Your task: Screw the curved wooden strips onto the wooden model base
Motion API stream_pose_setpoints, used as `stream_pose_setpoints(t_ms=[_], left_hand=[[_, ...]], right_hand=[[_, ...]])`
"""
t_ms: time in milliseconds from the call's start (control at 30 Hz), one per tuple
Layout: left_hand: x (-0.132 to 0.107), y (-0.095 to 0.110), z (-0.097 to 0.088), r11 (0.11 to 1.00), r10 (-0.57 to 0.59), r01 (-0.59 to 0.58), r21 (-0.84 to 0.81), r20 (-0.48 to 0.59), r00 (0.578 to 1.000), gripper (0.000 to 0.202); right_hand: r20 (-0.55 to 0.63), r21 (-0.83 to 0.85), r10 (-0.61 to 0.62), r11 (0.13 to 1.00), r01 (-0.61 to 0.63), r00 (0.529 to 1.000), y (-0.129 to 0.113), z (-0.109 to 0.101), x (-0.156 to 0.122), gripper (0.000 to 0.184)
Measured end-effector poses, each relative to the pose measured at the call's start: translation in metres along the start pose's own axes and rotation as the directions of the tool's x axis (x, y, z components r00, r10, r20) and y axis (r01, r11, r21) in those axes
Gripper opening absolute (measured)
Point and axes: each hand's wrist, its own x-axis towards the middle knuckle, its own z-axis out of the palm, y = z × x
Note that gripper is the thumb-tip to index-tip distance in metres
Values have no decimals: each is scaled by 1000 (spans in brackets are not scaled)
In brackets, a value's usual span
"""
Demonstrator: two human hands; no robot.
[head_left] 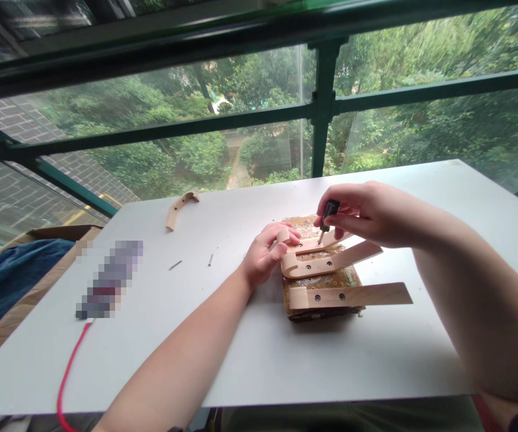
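Note:
A brown board lies on the white table, with three curved wooden hooks lying across it. My left hand is closed on the curled end of the farthest hook. My right hand is wrapped round a small black-handled screwdriver, held upright. The screwdriver's tip rests on that same hook near its bend. The two nearer hooks show dark screw heads along their flat arms.
A loose wooden hook lies at the table's far left edge. Two small screws lie left of my left hand. A blurred object with a red cable sits at left. A cardboard box with blue cloth stands beside the table.

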Motion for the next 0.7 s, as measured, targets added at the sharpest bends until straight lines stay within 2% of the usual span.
stream_pose_setpoints(t_ms=[200, 500, 700], left_hand=[[1, 1, 0, 1000, 24, -24, -3, 13, 1000, 37], [0, 1, 0, 1000, 27, -27, -7, 7, 1000, 36], [0, 3, -1, 1000, -14, 14, 0, 8, 1000, 38]], right_hand=[[-71, -224, -45, 974, 28, 996, -5, 0, 1, 15], [-125, -193, 18, 980, -42, 992, -5, 4, 2, 25], [-227, -215, 43, 972, -93, 973, -6, 17, 6, 28]])
